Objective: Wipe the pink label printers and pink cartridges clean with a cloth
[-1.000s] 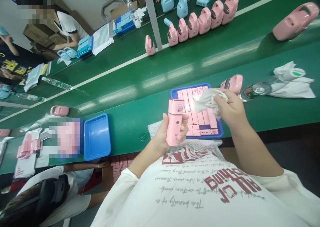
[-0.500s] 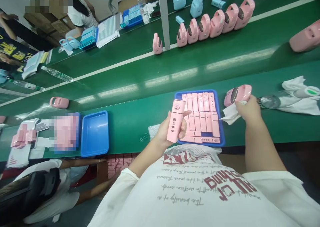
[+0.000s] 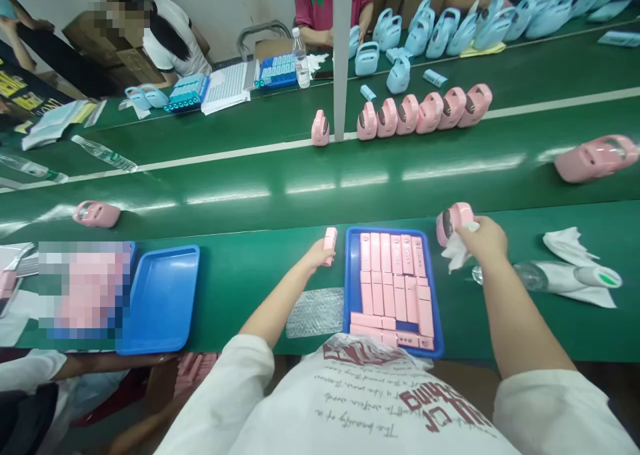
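Note:
My left hand (image 3: 317, 253) grips a slim pink device (image 3: 330, 240) and holds it out over the green table, just left of a blue tray (image 3: 349, 288). Rows of the same pink devices (image 3: 395, 278) fill that tray. My right hand (image 3: 483, 238) clutches a crumpled white cloth (image 3: 456, 253) and also rests against a pink handled case (image 3: 451, 219) standing right of the tray.
A bubble-wrap sheet (image 3: 315, 312) lies at the near edge. An empty blue tray (image 3: 161, 299) sits to the left. A clear bottle (image 3: 540, 275) lies on white cloths at right. Pink cases (image 3: 425, 113) line the belt; another (image 3: 595, 158) lies on it. Other people work around.
My left hand moved the pink device away from my chest and out over the table. My right hand with the cloth reached to the pink case. The camera view tilted up.

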Action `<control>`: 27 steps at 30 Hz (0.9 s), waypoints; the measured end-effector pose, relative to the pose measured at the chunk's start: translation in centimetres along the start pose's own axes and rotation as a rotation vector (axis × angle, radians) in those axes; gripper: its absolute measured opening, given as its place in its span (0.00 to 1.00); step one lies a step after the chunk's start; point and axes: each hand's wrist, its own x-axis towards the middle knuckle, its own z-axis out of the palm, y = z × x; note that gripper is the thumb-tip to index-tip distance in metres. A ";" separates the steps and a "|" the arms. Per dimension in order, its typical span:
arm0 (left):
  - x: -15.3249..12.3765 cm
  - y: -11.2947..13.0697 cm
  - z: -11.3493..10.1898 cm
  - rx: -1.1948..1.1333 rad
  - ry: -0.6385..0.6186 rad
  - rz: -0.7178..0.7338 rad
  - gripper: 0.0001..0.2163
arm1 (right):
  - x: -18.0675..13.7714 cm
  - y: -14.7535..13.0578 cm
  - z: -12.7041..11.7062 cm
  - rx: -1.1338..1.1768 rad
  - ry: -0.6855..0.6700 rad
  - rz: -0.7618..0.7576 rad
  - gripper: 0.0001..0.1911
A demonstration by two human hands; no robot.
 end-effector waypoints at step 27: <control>2.9 -0.7 9.2 0.856 -0.044 0.194 0.37 | 2.4 -14.4 10.8 0.788 -0.399 -0.014 0.21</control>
